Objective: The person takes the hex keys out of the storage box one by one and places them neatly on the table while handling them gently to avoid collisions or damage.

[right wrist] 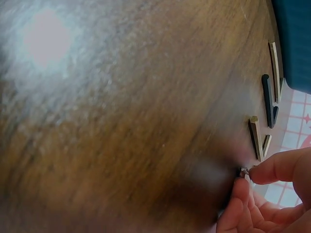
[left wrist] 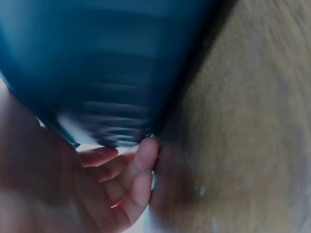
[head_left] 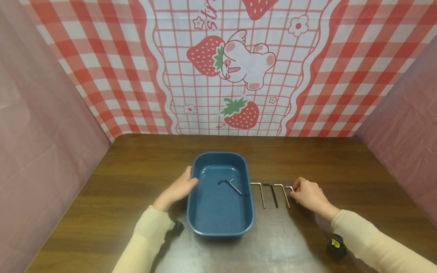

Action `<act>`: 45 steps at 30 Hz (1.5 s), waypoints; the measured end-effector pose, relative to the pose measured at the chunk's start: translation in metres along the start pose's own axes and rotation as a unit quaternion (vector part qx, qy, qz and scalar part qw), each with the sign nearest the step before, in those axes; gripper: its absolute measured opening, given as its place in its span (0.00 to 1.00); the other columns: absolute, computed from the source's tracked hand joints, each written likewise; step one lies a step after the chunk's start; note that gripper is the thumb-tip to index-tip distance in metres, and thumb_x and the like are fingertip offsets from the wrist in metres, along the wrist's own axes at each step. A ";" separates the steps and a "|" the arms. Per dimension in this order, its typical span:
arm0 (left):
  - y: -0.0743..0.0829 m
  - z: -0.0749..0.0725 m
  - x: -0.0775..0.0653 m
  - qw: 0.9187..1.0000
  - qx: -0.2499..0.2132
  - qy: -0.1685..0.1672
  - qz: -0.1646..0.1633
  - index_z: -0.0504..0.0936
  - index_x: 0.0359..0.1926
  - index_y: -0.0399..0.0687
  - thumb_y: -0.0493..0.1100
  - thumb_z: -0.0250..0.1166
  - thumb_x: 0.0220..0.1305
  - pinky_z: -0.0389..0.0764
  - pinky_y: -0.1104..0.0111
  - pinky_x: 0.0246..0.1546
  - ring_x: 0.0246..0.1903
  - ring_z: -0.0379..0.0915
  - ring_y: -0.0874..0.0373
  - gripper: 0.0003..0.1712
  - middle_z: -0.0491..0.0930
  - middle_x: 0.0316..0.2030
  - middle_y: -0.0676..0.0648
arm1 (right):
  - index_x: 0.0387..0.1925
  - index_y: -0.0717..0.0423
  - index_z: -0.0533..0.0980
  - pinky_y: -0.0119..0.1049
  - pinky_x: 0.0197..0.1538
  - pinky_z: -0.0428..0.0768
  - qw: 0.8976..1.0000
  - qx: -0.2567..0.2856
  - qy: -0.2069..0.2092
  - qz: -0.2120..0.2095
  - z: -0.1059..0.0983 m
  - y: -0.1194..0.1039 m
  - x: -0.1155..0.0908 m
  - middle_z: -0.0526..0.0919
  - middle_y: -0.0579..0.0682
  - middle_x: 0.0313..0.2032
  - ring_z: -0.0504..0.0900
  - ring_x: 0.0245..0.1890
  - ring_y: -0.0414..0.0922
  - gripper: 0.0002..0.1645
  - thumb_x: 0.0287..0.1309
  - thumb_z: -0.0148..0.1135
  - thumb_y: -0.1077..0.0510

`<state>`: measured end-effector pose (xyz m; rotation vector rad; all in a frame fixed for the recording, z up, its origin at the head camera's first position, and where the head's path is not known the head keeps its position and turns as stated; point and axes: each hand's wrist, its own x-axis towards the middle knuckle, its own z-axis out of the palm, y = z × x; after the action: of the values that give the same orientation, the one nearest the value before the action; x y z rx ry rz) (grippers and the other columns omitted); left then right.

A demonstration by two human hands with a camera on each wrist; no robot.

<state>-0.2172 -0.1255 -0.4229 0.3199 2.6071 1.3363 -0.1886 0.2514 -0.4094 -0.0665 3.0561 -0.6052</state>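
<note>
My left hand (head_left: 177,191) holds the left side of a blue plastic bin (head_left: 220,231), thumb over the rim. In the left wrist view its fingers (left wrist: 146,155) lie against the outer wall, low by the table. Two hex keys, one dark (head_left: 223,180) and one silver (head_left: 235,187), lie crossed inside the bin. To the right, my right hand (head_left: 308,195) pinches a silver hex key (head_left: 289,187) between thumb and finger; in the right wrist view, the tip of this hex key (right wrist: 244,172) shows between the fingertips.
Between bin and right hand, a brass hex key (head_left: 262,197), a black hex key (head_left: 274,196) and another brass hex key (head_left: 285,196) lie in a row on the brown wooden table (head_left: 136,159). A red-checked strawberry cloth (head_left: 239,57) hangs behind; pink cloth hangs at both sides.
</note>
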 end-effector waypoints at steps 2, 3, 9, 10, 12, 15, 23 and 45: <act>0.000 0.000 0.000 1.000 0.002 0.000 -0.002 0.52 0.57 0.35 0.41 0.45 0.57 0.57 0.55 0.53 0.54 0.55 0.49 0.28 0.58 0.55 0.37 | 0.27 0.61 0.69 0.35 0.20 0.65 1.000 -0.004 -0.002 -0.002 0.000 0.000 0.000 0.70 0.46 0.18 0.68 0.17 0.42 0.12 0.40 0.57 0.56; 0.000 0.000 0.000 1.000 0.004 0.001 -0.003 0.52 0.57 0.35 0.41 0.45 0.57 0.57 0.55 0.53 0.54 0.55 0.49 0.28 0.58 0.55 0.37 | 0.27 0.61 0.69 0.35 0.20 0.65 1.000 -0.005 -0.004 -0.002 -0.001 0.000 0.000 0.70 0.47 0.18 0.68 0.17 0.42 0.12 0.41 0.57 0.57; 0.001 0.000 0.000 1.000 0.003 0.002 -0.011 0.52 0.57 0.36 0.42 0.46 0.57 0.58 0.55 0.53 0.54 0.56 0.50 0.27 0.58 0.55 0.38 | 0.26 0.60 0.69 0.38 0.21 0.66 1.000 -0.012 -0.004 -0.003 0.000 -0.001 0.000 0.72 0.49 0.19 0.69 0.19 0.45 0.12 0.41 0.56 0.55; 0.001 0.000 0.000 1.000 0.001 0.001 -0.012 0.52 0.57 0.36 0.42 0.46 0.57 0.59 0.55 0.52 0.53 0.56 0.50 0.27 0.58 0.55 0.38 | 0.26 0.60 0.69 0.39 0.21 0.67 1.000 -0.014 -0.003 -0.002 0.000 -0.001 0.000 0.73 0.50 0.19 0.70 0.19 0.46 0.12 0.41 0.56 0.55; 0.001 0.000 0.000 1.000 -0.002 0.002 -0.011 0.52 0.56 0.36 0.42 0.46 0.57 0.59 0.55 0.52 0.53 0.57 0.50 0.27 0.59 0.54 0.38 | 0.25 0.59 0.69 0.40 0.22 0.67 1.000 -0.017 -0.002 0.000 0.000 -0.002 0.000 0.74 0.52 0.20 0.70 0.20 0.48 0.12 0.42 0.55 0.54; 0.000 0.001 0.000 1.000 -0.003 0.001 -0.009 0.52 0.56 0.36 0.41 0.46 0.57 0.59 0.55 0.52 0.52 0.57 0.49 0.27 0.59 0.54 0.37 | 0.25 0.59 0.68 0.41 0.23 0.68 1.000 -0.022 -0.009 0.001 -0.001 -0.003 0.000 0.74 0.54 0.21 0.71 0.20 0.49 0.11 0.42 0.55 0.55; 0.004 0.000 0.000 1.000 -0.002 -0.001 -0.011 0.53 0.56 0.35 0.41 0.45 0.57 0.58 0.55 0.53 0.53 0.56 0.49 0.27 0.58 0.55 0.37 | 0.25 0.61 0.68 0.41 0.24 0.68 0.998 -0.053 -0.024 -0.019 -0.007 -0.006 0.002 0.72 0.54 0.22 0.70 0.22 0.48 0.12 0.42 0.55 0.54; 0.002 0.000 -0.002 1.000 -0.011 -0.003 -0.004 0.52 0.57 0.35 0.41 0.45 0.56 0.58 0.54 0.52 0.54 0.56 0.48 0.28 0.57 0.55 0.36 | 0.31 0.59 0.71 0.35 0.22 0.69 0.984 -0.059 0.052 -0.157 -0.027 -0.069 0.022 0.72 0.47 0.24 0.70 0.21 0.41 0.12 0.41 0.53 0.58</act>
<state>-0.2154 -0.1248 -0.4212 0.3094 2.5844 1.3569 -0.2084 0.1965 -0.3586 -0.5458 3.2044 -0.4479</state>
